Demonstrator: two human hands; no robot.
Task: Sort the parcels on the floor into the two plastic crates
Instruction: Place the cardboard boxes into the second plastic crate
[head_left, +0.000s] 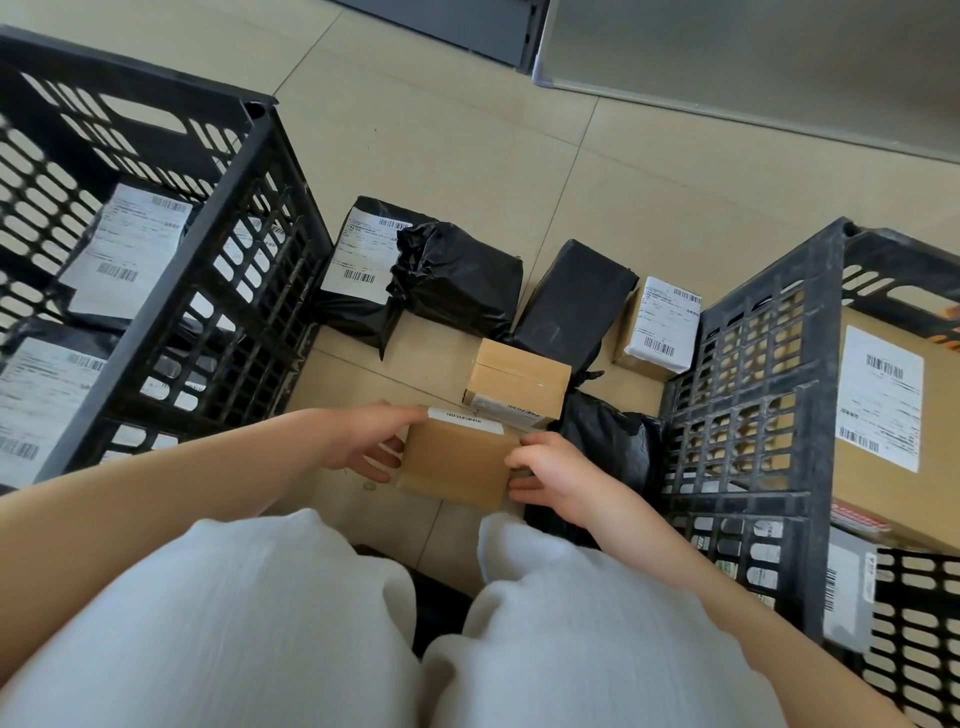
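Between my hands is a small cardboard box (457, 462) with a white label strip along its far edge. My left hand (366, 441) grips its left side and my right hand (545, 475) grips its right side, just above the floor. On the tiles beyond lie another cardboard box (517, 384), a labelled black bag (363, 270), a crumpled black bag (460, 278), a black wrapped parcel (574, 304), a small box with a white label (660, 325) and a black bag (608, 441) by my right wrist. The left crate (223, 218) holds black labelled bags. The right crate (810, 364) holds cardboard boxes.
My knees in white trousers (311, 623) fill the bottom of the view. A grey metal panel (753, 62) and a dark door frame (467, 26) stand at the back. Bare beige tiles (467, 130) stretch between the parcels and the back.
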